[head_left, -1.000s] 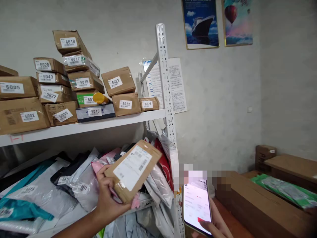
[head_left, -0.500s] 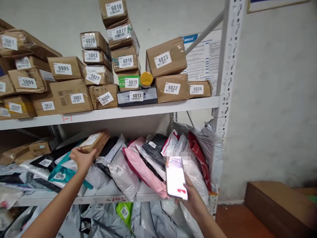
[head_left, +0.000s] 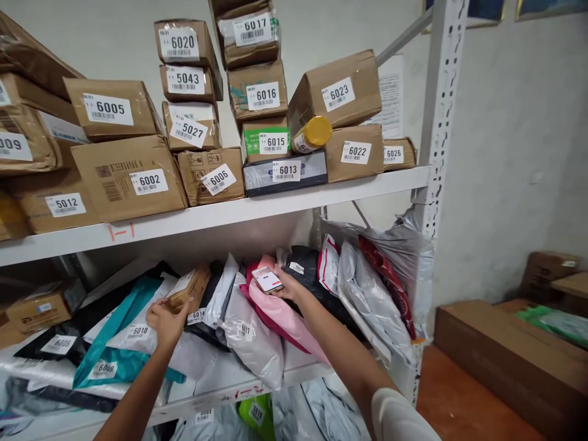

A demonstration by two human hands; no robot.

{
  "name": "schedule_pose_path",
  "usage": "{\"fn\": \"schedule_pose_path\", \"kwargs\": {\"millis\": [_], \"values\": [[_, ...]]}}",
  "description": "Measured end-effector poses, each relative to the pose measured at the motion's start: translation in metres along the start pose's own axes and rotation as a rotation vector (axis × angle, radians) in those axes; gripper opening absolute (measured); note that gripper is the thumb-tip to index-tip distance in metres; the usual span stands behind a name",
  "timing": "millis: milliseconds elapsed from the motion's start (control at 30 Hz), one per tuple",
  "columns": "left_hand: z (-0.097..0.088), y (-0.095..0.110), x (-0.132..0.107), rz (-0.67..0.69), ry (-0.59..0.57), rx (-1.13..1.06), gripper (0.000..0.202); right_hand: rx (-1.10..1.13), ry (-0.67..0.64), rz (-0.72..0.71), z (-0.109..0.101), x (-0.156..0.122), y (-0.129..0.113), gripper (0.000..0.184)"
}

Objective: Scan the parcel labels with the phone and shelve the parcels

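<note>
My left hand (head_left: 171, 317) grips a small brown cardboard box (head_left: 198, 288) with a white label on top, just over the parcels of the middle shelf. In my right hand (head_left: 287, 285) is a smartphone (head_left: 267, 279), its lit screen facing up, above a pink mailer bag (head_left: 287, 315). A grey bag marked 6017 (head_left: 257, 343) and a black bag marked 6014 (head_left: 209, 321) lie between the two hands. Left of the box are a white bag marked 6010 (head_left: 138, 334) and a teal bag marked 6008 (head_left: 103, 364).
The upper shelf (head_left: 257, 208) carries stacked, numbered cardboard boxes and a yellow-lidded jar (head_left: 316, 131). A perforated white post (head_left: 441, 122) stands at the right. Grey bags fill the shelf below. A large brown carton (head_left: 500, 355) sits on the floor at right.
The phone has moved left and farther in, from upright to lying flatter over the pink bag. My left hand still holds the box, now lower among the bags. The view has come closer to the shelves.
</note>
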State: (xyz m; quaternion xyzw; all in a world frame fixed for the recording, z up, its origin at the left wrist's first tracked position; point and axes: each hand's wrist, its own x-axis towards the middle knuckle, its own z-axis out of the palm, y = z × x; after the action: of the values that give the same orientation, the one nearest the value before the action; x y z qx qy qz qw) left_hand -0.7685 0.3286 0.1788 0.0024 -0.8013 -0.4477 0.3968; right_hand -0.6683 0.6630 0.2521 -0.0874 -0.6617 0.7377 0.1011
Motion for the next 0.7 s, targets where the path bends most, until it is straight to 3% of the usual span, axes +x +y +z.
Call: {"fn": "schedule_pose_path", "kwargs": {"millis": [100,200,300,367,467,600,633,700], "values": [[-0.019,0.006,-0.01,0.224,0.121,0.0,0.071,-0.186,0.058,0.021,0.011,0.004,-0.003,0.028],[-0.03,0.034,-0.025,0.414,0.074,-0.035,0.061,-0.362,0.14,-0.029,0.009,-0.007,-0.009,0.025],[-0.036,0.076,-0.041,0.58,0.032,-0.123,0.051,-0.495,0.251,-0.211,-0.01,-0.041,-0.025,0.021],[-0.042,0.106,-0.046,0.765,0.064,-0.195,0.04,-0.55,0.351,-0.404,-0.033,-0.076,-0.047,0.02],[-0.06,0.153,-0.038,1.057,0.149,-0.278,0.034,-0.551,0.59,-0.747,-0.083,-0.13,-0.104,0.025],[-0.099,0.24,-0.009,1.365,0.312,-0.365,0.04,-0.486,0.937,-1.08,-0.154,-0.166,-0.218,0.056],[-0.11,0.267,-0.003,1.464,0.34,-0.343,0.038,-0.545,1.01,-1.131,-0.168,-0.165,-0.246,0.062],[-0.129,0.325,0.006,1.58,0.353,-0.228,0.038,-0.732,1.03,-0.966,-0.187,-0.158,-0.289,0.068]]}}
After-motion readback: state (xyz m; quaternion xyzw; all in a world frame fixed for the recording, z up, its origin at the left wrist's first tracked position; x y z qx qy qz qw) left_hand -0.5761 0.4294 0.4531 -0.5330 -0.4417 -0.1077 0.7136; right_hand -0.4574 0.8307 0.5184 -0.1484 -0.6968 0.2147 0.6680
